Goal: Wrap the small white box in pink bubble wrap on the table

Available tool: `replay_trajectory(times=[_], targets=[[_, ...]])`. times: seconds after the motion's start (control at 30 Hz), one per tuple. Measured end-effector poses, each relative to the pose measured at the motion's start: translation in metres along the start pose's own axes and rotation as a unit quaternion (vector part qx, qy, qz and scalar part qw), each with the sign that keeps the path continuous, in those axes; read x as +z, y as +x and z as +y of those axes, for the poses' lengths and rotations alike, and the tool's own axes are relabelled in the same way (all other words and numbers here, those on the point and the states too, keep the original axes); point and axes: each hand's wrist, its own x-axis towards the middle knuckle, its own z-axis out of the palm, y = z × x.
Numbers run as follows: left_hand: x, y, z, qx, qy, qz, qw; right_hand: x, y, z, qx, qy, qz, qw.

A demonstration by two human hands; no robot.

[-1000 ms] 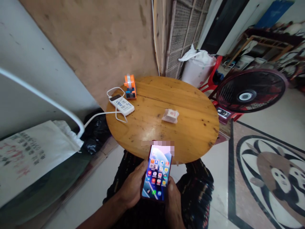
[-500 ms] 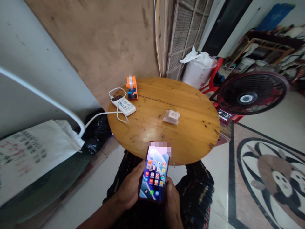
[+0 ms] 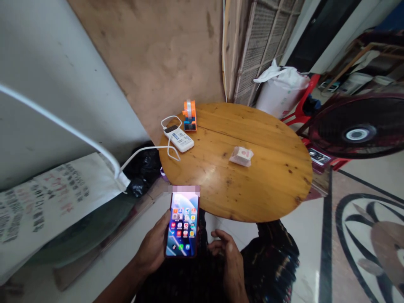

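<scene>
A smartphone (image 3: pixel 182 225) with a lit screen full of app icons is upright in my left hand (image 3: pixel 153 246), which grips it along its left side. My right hand (image 3: pixel 229 259) is apart from the phone, to its right, with the fingers loosely curled and spaced and nothing in them. Both hands are above my lap, in front of the round wooden table (image 3: pixel 265 189). A small box in clear wrap (image 3: pixel 241 156) lies on the tabletop. Near the table's left edge is a white power bank (image 3: pixel 179 139) with a white cable. Behind it stands an orange and blue tape dispenser (image 3: pixel 190 115).
A white cable (image 3: pixel 63 126) runs in from the left above a printed white sack (image 3: pixel 59 193). Beside the table is a black plastic bag (image 3: pixel 145 168). At the right are a dark round fan (image 3: pixel 360 126), a red chair (image 3: pixel 304 105) and a white sack (image 3: pixel 280 90).
My right hand has let go of the phone and moved off it. The phone, in my left hand, has shifted left. The table appears farther right as the view has turned.
</scene>
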Motion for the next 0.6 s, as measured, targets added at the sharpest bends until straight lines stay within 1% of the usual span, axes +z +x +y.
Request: replay_trajectory(times=[0.1, 0.2, 0.37, 0.47, 0.6], targets=[[-0.002, 0.001, 0.002, -0.002, 0.009, 0.014, 1.0, -0.001, 0.0, 0.004, 0.009, -0.007, 0.001, 1.0], [-0.008, 0.003, 0.003, 0.004, 0.013, 0.021, 1.0, -0.002, 0.0, 0.009, 0.02, -0.006, 0.006, 1.0], [-0.017, 0.001, -0.001, 0.011, 0.029, -0.001, 1.0, 0.0, 0.001, 0.011, 0.02, -0.01, -0.001, 1.0], [-0.016, -0.002, -0.005, 0.03, 0.028, -0.03, 0.999, 0.001, 0.002, 0.01, 0.017, -0.014, -0.009, 1.0], [-0.005, -0.002, -0.009, 0.052, 0.033, -0.05, 0.997, 0.001, 0.002, 0.011, 0.016, -0.018, -0.013, 1.0]])
